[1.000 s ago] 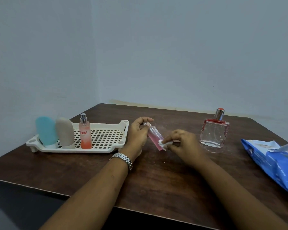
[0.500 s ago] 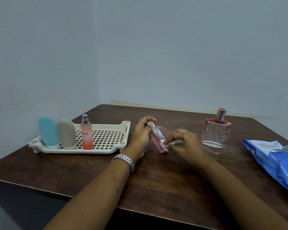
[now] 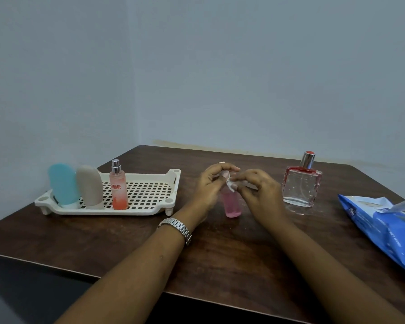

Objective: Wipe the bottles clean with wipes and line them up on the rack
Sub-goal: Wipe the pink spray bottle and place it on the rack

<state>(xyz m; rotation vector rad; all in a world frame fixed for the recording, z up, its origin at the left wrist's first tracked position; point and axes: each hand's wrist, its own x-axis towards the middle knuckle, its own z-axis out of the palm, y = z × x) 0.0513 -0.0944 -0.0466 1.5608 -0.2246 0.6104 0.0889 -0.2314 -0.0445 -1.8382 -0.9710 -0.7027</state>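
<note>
A small pink bottle (image 3: 232, 205) stands nearly upright on the table between my hands. My left hand (image 3: 209, 185) grips its top with curled fingers. My right hand (image 3: 257, 192) pinches a small white wipe (image 3: 230, 184) against the bottle's upper part. The cream rack (image 3: 147, 208) at the left holds a blue bottle (image 3: 62, 183), a beige bottle (image 3: 89, 185) and an orange spray bottle (image 3: 118, 188) in a row. A square clear perfume bottle (image 3: 301, 185) with a red-topped cap stands to the right of my hands.
A blue pack of wipes (image 3: 384, 230) lies at the table's right edge with its flap open. The dark wooden table (image 3: 126, 244) sits in a corner, with walls behind and to the left. Its front edge runs close under my forearms.
The pink bottle went from tilted to nearly upright. My right hand with the wipe moved from the bottle's lower end up to its top, meeting my left hand.
</note>
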